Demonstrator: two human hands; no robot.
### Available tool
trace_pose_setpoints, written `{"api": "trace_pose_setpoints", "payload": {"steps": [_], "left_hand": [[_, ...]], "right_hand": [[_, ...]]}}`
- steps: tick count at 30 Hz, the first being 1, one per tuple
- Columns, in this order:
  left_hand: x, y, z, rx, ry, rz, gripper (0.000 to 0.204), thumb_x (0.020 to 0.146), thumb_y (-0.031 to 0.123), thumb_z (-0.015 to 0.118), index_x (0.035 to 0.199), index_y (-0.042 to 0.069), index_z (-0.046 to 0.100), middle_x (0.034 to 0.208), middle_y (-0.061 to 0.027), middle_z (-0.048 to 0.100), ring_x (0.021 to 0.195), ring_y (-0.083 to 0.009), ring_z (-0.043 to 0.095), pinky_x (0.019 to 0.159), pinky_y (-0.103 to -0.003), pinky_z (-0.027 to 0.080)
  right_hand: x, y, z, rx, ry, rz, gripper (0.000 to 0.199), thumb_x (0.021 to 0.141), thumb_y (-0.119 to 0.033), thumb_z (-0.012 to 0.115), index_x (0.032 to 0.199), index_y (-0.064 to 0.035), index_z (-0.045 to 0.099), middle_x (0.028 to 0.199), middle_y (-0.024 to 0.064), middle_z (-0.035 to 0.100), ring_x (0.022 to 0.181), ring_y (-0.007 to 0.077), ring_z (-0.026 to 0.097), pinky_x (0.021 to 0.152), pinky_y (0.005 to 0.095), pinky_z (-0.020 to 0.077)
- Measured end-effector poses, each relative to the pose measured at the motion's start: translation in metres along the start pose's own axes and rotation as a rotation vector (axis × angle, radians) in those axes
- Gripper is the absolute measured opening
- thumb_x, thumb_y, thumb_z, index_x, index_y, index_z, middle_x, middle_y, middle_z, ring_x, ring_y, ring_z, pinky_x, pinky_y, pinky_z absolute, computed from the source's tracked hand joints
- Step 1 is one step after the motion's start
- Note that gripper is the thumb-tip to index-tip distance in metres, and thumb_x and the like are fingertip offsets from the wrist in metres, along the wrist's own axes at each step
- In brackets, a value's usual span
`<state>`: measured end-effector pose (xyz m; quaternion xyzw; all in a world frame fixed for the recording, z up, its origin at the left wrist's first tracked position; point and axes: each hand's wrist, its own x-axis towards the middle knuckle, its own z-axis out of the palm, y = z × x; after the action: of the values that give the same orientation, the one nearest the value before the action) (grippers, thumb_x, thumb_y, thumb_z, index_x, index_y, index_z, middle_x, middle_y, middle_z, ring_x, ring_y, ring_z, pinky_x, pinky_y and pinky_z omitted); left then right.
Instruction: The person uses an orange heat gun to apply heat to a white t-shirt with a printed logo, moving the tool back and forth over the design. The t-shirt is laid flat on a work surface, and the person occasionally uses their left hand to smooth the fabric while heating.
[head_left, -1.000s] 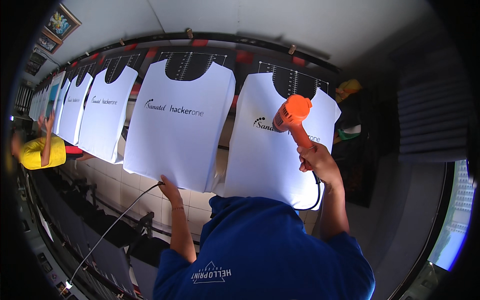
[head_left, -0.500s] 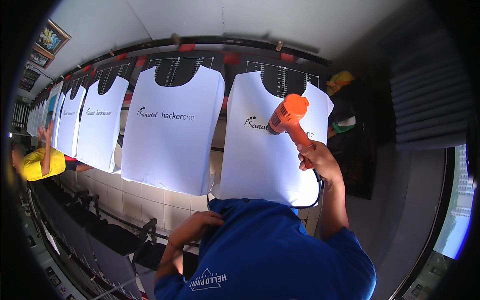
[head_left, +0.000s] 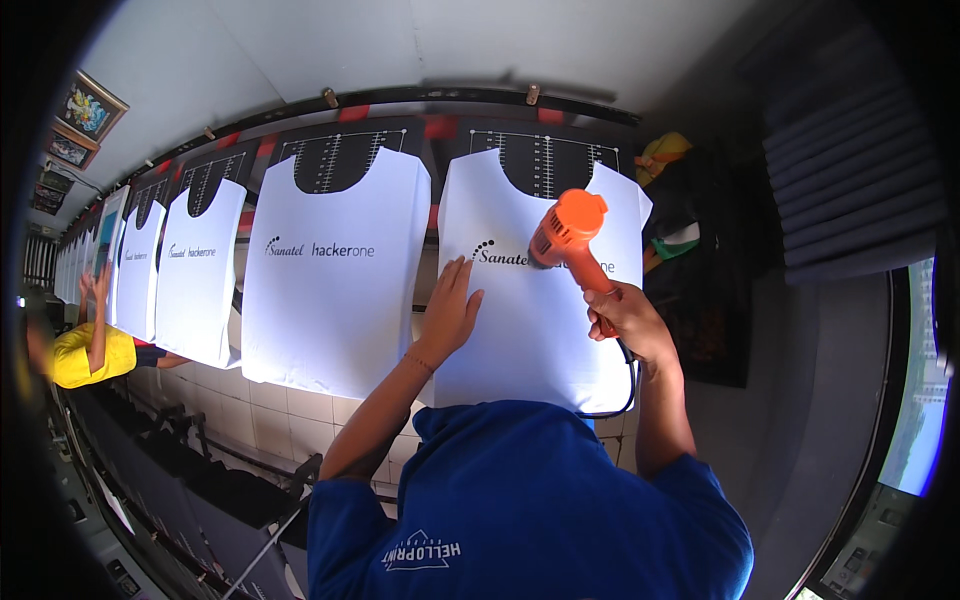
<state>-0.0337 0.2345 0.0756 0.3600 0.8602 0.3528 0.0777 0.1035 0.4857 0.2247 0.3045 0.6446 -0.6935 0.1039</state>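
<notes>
Orange plastic heat gun (head_left: pixel 568 232) sits gripped in the right hand (head_left: pixel 625 322); left hand (head_left: pixel 450 310) presses flat, fingers spread, on smooth white shirt (head_left: pixel 530 330).

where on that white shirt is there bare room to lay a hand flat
Bare cloth lies below the left hand, down to the white shirt's lower edge. The printed strip is crowded: the orange heat gun in the right hand covers it.
</notes>
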Motion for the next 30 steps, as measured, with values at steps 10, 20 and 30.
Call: {"api": "trace_pose_setpoints", "payload": {"steps": [10,20,30], "left_hand": [[0.041,-0.008,0.053,0.318,-0.004,0.018,0.068,0.096,0.034,0.051,0.145,-0.009,0.030,0.154,-0.0258,0.027,0.147,-0.0388,0.019,0.120,-0.049,0.012],[0.025,-0.001,0.059,0.331,-0.042,0.077,0.068,0.097,0.035,0.050,0.146,-0.008,0.030,0.154,-0.0246,0.028,0.147,-0.0372,0.020,0.120,-0.048,0.014],[0.023,0.002,0.063,0.345,-0.078,0.140,0.068,0.098,0.037,0.049,0.146,-0.007,0.031,0.155,-0.0231,0.028,0.147,-0.0362,0.020,0.120,-0.048,0.016]], "right_hand": [[-0.003,-0.004,-0.004,-0.006,0.061,-0.009,0.029,0.093,-0.025,0.066,0.093,0.0032,0.060,0.072,0.0026,0.057,0.058,0.0097,0.059,0.058,0.0251,0.0516],[-0.011,0.003,-0.009,0.026,0.046,0.014,0.031,0.093,-0.025,0.067,0.094,0.0045,0.060,0.070,0.0033,0.057,0.058,0.0101,0.059,0.058,0.0250,0.0511],[-0.012,0.007,-0.006,-0.032,0.077,0.011,0.028,0.092,-0.024,0.067,0.095,0.0034,0.060,0.071,0.0035,0.057,0.058,0.0103,0.059,0.057,0.0250,0.0507]]}}
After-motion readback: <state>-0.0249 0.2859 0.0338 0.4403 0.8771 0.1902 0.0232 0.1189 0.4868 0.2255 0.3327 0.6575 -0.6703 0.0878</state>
